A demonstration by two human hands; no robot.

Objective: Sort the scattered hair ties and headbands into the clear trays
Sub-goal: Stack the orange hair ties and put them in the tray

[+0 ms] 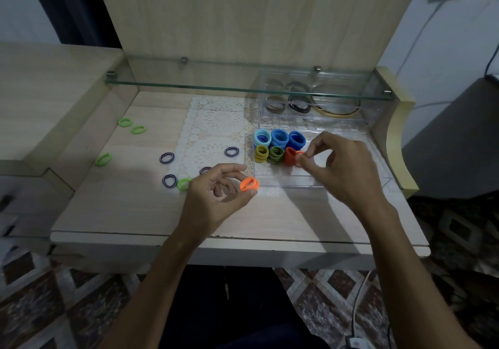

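Head view: right hand (337, 165) pinches an orange tie (299, 154) at the orange stack (290, 156) in the near tray (351, 184). Left hand (216, 197) pinches orange ties (249, 184) at 9 o'clock of the tray. Risk: a nudge topples the upright stacks.

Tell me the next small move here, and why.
Probably ease the right hand's orange tie in against the orange stack in the near tray: it is pinched right beside that stack. The left hand holds more orange ties ready to follow.
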